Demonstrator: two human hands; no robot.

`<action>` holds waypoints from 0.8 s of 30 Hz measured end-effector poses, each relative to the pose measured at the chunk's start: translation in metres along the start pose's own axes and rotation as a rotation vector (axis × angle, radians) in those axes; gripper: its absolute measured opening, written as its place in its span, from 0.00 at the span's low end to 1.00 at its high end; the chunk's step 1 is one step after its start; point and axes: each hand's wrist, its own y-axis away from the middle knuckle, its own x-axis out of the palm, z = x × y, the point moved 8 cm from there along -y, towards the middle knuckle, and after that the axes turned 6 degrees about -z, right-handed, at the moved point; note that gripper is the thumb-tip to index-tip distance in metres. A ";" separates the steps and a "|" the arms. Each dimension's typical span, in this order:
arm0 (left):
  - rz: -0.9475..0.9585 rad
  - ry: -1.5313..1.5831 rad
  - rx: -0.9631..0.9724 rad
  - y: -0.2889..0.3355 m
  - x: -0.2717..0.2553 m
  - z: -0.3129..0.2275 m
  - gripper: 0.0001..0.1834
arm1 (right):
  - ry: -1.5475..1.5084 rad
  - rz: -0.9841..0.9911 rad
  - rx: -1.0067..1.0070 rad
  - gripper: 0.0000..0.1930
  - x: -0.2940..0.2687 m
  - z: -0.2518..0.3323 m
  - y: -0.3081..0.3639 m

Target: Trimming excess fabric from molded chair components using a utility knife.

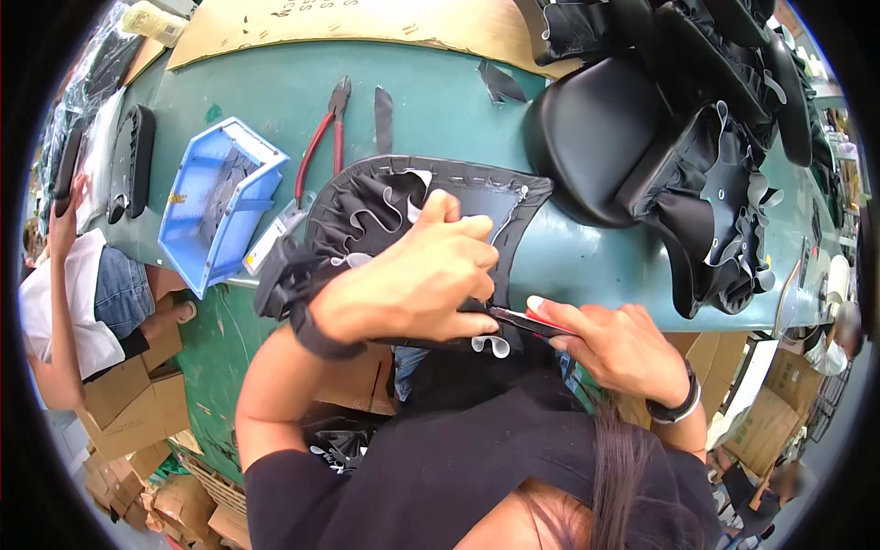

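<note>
A black upholstered seat pad [431,168] lies underside up at the table's near edge, its gathered black cover [362,220] with pale edges folded over the rim. My left hand [426,266] is closed at the pad's near side, thumb and fingers pinching the cover there. My right hand [628,348] grips a slim red-handled tool [527,321], whose dark metal end reaches the cover beside my left thumb. The tool's exact kind is partly hidden by my fingers. Staples run along the pad's far rim.
A blue plastic bin [270,160] with dark pieces inside and red-handled cutting pliers [321,137] are on the green table [247,82]. Black padded seats [596,137] are piled at the right. Cardboard [367,32] lies at the back. Another person's arm [62,293] holds a dark pad at far left.
</note>
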 end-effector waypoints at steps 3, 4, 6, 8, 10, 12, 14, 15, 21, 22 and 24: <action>-0.029 0.133 0.064 0.000 0.001 0.003 0.20 | -0.010 -0.144 0.060 0.29 0.022 0.008 0.014; -0.037 0.150 0.082 -0.002 0.002 0.001 0.18 | -0.062 -0.273 0.031 0.31 0.026 0.010 0.022; -0.059 0.281 0.024 -0.003 -0.003 0.009 0.19 | -0.083 -0.352 0.020 0.33 0.039 0.016 0.038; -0.101 0.340 0.008 0.000 -0.009 0.009 0.25 | -0.099 -0.344 0.099 0.35 0.051 0.015 0.054; -0.180 0.221 -0.033 0.004 -0.014 0.014 0.26 | -0.087 -0.356 0.119 0.33 0.051 0.018 0.057; -0.221 -0.137 0.020 0.001 -0.023 0.015 0.26 | 0.095 -0.348 0.150 0.31 0.039 0.019 0.048; -0.298 -0.421 -0.043 0.004 -0.046 0.033 0.25 | 0.159 -0.359 0.122 0.28 0.025 0.018 0.042; -0.251 -0.457 -0.049 0.004 -0.049 0.046 0.25 | 0.188 -0.351 0.089 0.27 0.018 0.019 0.038; 0.006 -0.395 -0.697 0.070 -0.031 0.023 0.26 | 0.503 -0.353 0.007 0.28 -0.027 0.000 0.025; 0.114 -0.377 -0.858 0.079 -0.023 0.014 0.23 | 0.508 -0.354 0.006 0.28 -0.034 -0.003 0.021; -0.144 -0.699 -0.518 0.064 -0.037 -0.023 0.21 | 0.424 -0.319 -0.048 0.28 -0.044 -0.004 0.012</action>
